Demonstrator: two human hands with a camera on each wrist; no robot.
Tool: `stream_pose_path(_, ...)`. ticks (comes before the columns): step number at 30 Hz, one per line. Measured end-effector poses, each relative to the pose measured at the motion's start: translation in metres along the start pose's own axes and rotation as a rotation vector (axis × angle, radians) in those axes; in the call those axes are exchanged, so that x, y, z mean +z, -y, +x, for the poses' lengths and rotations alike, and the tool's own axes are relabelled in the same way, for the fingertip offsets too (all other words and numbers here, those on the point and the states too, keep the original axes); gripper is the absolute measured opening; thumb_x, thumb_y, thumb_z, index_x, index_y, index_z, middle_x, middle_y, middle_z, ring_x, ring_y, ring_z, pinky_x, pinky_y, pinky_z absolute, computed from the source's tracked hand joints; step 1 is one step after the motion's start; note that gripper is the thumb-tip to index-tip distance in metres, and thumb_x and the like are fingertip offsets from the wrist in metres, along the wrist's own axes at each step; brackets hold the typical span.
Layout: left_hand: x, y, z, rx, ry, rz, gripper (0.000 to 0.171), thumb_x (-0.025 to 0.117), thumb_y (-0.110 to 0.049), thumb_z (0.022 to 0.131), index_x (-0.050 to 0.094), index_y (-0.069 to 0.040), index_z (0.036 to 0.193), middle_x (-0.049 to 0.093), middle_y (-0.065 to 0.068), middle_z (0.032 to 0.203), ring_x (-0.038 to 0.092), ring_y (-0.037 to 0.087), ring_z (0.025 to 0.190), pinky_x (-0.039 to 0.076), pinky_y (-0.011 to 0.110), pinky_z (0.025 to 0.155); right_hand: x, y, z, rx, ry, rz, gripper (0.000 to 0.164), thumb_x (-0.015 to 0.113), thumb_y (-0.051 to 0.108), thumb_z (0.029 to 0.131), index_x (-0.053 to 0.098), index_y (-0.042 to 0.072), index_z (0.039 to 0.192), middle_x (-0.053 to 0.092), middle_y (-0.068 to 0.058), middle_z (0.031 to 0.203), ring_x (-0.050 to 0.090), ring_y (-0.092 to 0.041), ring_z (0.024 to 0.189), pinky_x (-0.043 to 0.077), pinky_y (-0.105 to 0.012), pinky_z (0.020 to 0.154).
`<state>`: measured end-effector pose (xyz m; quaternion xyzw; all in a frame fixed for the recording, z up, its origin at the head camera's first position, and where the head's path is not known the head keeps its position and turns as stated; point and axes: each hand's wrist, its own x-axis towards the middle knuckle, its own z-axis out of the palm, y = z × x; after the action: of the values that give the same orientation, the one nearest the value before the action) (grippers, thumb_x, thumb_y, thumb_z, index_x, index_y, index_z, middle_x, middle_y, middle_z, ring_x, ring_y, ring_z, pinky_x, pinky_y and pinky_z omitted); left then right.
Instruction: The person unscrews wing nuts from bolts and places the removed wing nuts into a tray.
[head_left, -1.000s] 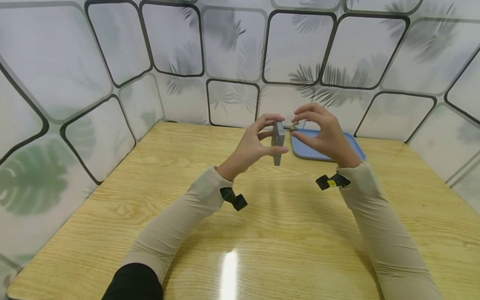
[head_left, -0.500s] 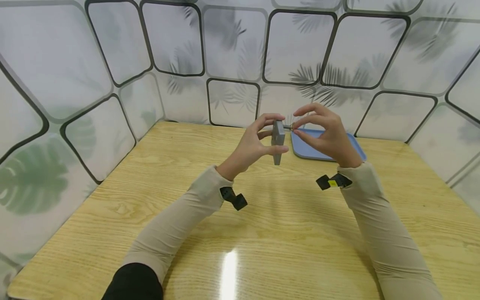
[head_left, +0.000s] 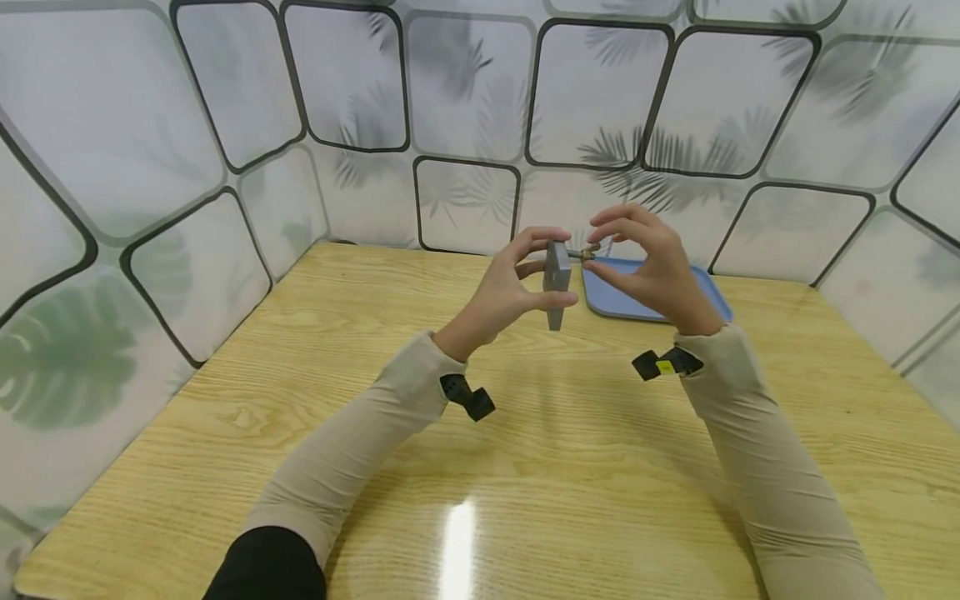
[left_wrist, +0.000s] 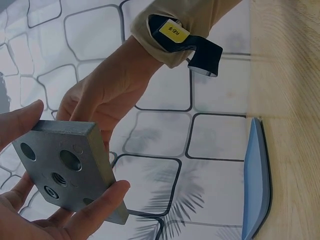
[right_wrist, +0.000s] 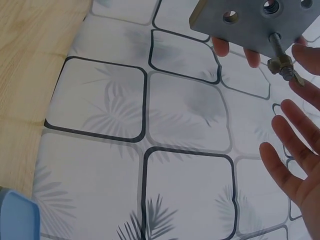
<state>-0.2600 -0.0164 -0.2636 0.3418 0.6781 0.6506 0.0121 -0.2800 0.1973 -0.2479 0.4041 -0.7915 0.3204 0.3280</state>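
My left hand (head_left: 498, 287) grips a grey metal block (head_left: 557, 275) by its edges, thumb below and fingers above, holding it upright over the table. Several round holes, some threaded, pierce the block's face in the left wrist view. From its other face sticks a threaded bolt (right_wrist: 275, 44), carrying a brass-coloured wing nut (right_wrist: 281, 65) near its free end. My right hand (head_left: 654, 262) has thumb and index finger at the wing nut, pinching one wing. Its other fingers are spread away from the nut in the right wrist view.
Behind the hands a blue tray (head_left: 622, 307) lies on the wooden table (head_left: 525, 467), close to the back edge. A patterned curtain (head_left: 465, 83) encloses the table's back and sides. Small black cameras (head_left: 467, 398) are strapped to both wrists.
My right fingers closed round the wing nut half a second ago and have since spread slightly, showing more of it. The left hand and the block have stayed in place.
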Motion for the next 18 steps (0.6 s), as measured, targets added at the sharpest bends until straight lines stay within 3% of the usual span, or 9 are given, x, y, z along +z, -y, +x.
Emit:
stream_pose_path(3,0.0,0.0004,-0.0001,0.001,-0.001,0.002,0.063,0.071,-0.001,0.08,0.043,-0.012,0.136,0.038,0.012,0.141,0.048,0.034,0.125,0.056,0.037,0.084,-0.0011,0.0019,0.0009,-0.032,-0.022,0.024,0.017,0.076,-0.008,0.071,0.067,-0.002,0.085,0.061,-0.018,0.107,0.054,-0.011,0.102,0.045,-0.022,0.089)
stream_pose_path(6,-0.0001,0.0012,-0.0003,0.0,-0.001,0.002,0.063,0.071,0.0,0.08,0.043,-0.012,0.136,0.038,0.012,0.141,0.049,0.034,0.125,0.056,0.037,0.085,-0.002,0.0032,0.001,-0.061,-0.021,0.046,0.006,0.073,0.003,0.079,0.069,0.0,0.08,0.061,-0.019,0.105,0.055,-0.011,0.102,0.045,-0.022,0.09)
stream_pose_path(10,-0.0004,0.0022,-0.0002,-0.003,0.001,0.002,0.063,0.07,0.0,0.08,0.043,-0.012,0.136,0.038,0.013,0.141,0.048,0.034,0.125,0.056,0.037,0.085,-0.0022,0.0032,0.0008,-0.074,-0.002,0.059,0.016,0.07,0.016,0.085,0.071,0.002,0.078,0.061,-0.019,0.105,0.055,-0.008,0.101,0.044,-0.019,0.083)
stream_pose_path(13,-0.0003,0.0019,-0.0001,-0.006,0.003,0.0,0.062,0.07,-0.001,0.081,0.044,-0.012,0.136,0.038,0.013,0.141,0.048,0.034,0.126,0.056,0.038,0.086,-0.002,0.0031,0.0011,-0.073,0.006,0.055,0.002,0.072,0.003,0.08,0.071,0.002,0.079,0.061,-0.018,0.105,0.054,-0.007,0.101,0.045,-0.019,0.084)
stream_pose_path(18,0.0005,0.0009,-0.0002,-0.011,0.004,-0.002,0.062,0.07,-0.001,0.08,0.044,-0.012,0.136,0.038,0.012,0.141,0.048,0.033,0.126,0.056,0.037,0.086,-0.0008,0.0013,0.001,-0.072,0.015,0.053,0.022,0.073,-0.012,0.071,0.069,-0.001,0.089,0.061,-0.019,0.106,0.054,-0.009,0.102,0.045,-0.022,0.088)
